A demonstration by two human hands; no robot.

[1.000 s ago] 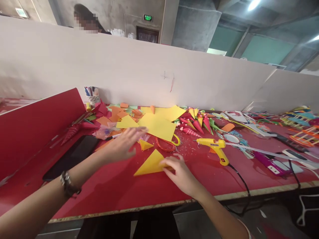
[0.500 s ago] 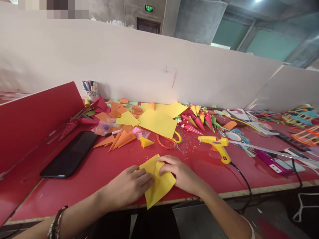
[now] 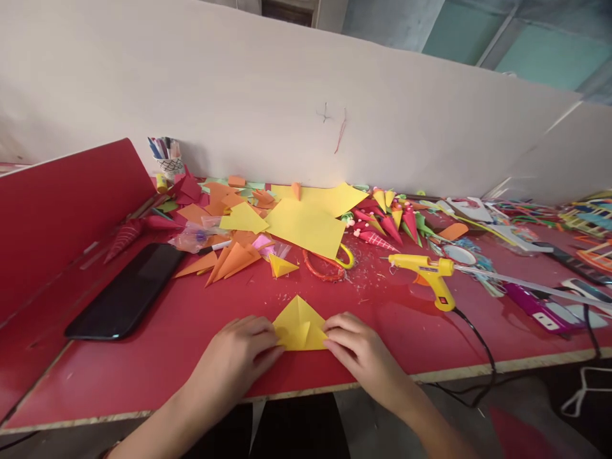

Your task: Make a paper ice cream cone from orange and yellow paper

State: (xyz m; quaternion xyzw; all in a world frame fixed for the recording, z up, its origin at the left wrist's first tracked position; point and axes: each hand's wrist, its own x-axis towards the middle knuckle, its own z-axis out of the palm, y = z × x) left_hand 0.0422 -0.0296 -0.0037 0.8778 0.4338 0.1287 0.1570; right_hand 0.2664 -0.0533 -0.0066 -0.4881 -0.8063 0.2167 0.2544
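A creased sheet of yellow paper [image 3: 300, 324] lies near the front edge of the red table, showing a triangular outline with its peak pointing away from me. My left hand [image 3: 243, 350] pinches its left corner between thumb and fingers. At the opposite corner, my right hand [image 3: 356, 347] grips the paper the same way. Just beyond the peak rests a small folded yellow paper piece [image 3: 282, 266]. Behind that are larger yellow sheets [image 3: 306, 226], partly covering scissors [image 3: 347, 256] with a yellow handle.
A black phone [image 3: 127, 290] lies to the left, near folded orange paper pieces [image 3: 234, 261]. To the right sits a yellow glue gun [image 3: 428, 275] with a black cord. Small red and yellow paper cones [image 3: 389, 223] are piled behind it. A pen cup [image 3: 169, 166] stands at the back left.
The yellow paper has gone from an opened, tilted square to a triangle with its straight side towards me. Both hands have moved to its side corners. The view has tipped downward.
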